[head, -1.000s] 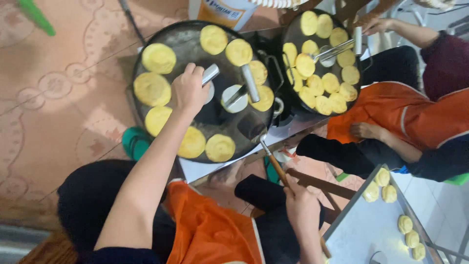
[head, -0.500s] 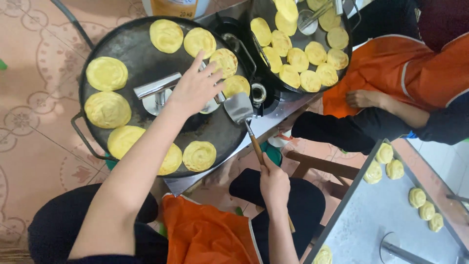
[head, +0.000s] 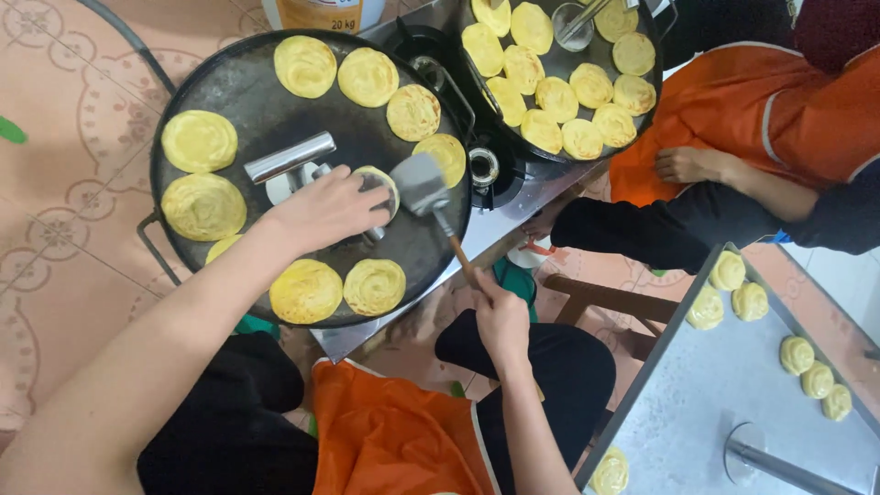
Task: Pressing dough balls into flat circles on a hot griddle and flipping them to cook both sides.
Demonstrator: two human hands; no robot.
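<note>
A big black round pan (head: 247, 101) holds several yellow spiral flatbreads around its rim. My left hand (head: 321, 213) reaches over the pan's middle, fingertips closed on the edge of one flatbread (head: 378, 180). Right beside that flatbread lies the blade of a metal spatula (head: 420, 181). My right hand (head: 500, 316) grips the spatula's wooden handle just off the pan's near edge. A round metal press with a cylinder handle (head: 289, 158) rests on the pan behind my left hand.
A second pan (head: 642, 119) with several flatbreads sits at the upper right, a gas burner (head: 483, 168) between the pans. Another person in an orange apron sits there, one hand (head: 687, 165) on a knee. A steel tray (head: 724, 385) at lower right carries raw dough spirals.
My left hand went from spread over the pan's middle to fingers closed on one flatbread. The spatula blade moved up beside that flatbread. The view shifted closer.
</note>
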